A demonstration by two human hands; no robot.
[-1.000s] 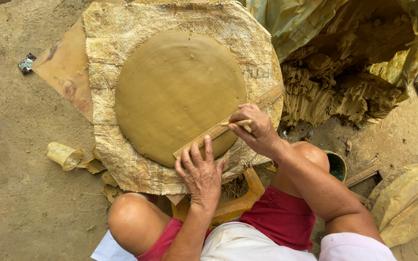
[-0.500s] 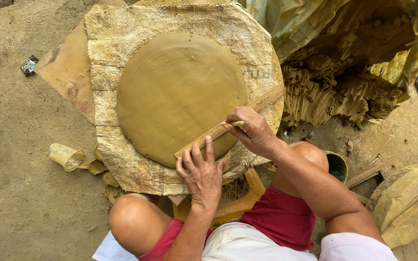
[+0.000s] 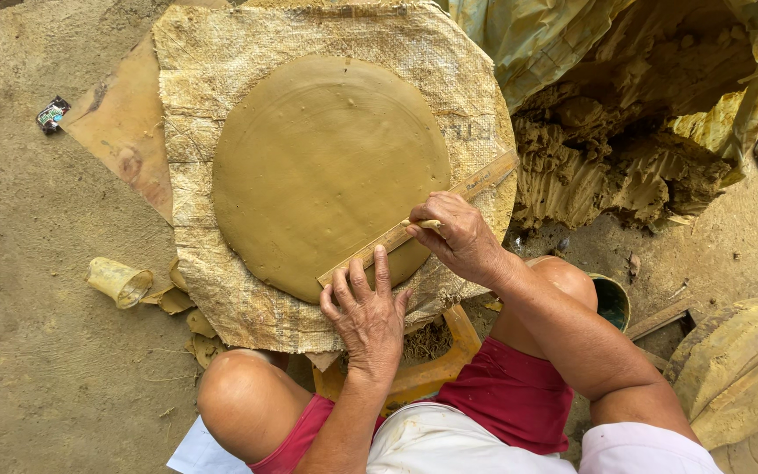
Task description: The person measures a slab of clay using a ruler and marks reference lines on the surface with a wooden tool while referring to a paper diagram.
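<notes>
The ruler [image 3: 414,230] lies diagonally across the clay disc [image 3: 326,167], its low end under the flat open left hand [image 3: 366,312]; the right hand [image 3: 458,237] pinches a small stick [image 3: 423,225] at its middle.

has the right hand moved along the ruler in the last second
Barely. The right hand stays near the clay disc's lower right edge, pinching a small tool on the ruler; the left hand holds the ruler's near end.
</notes>
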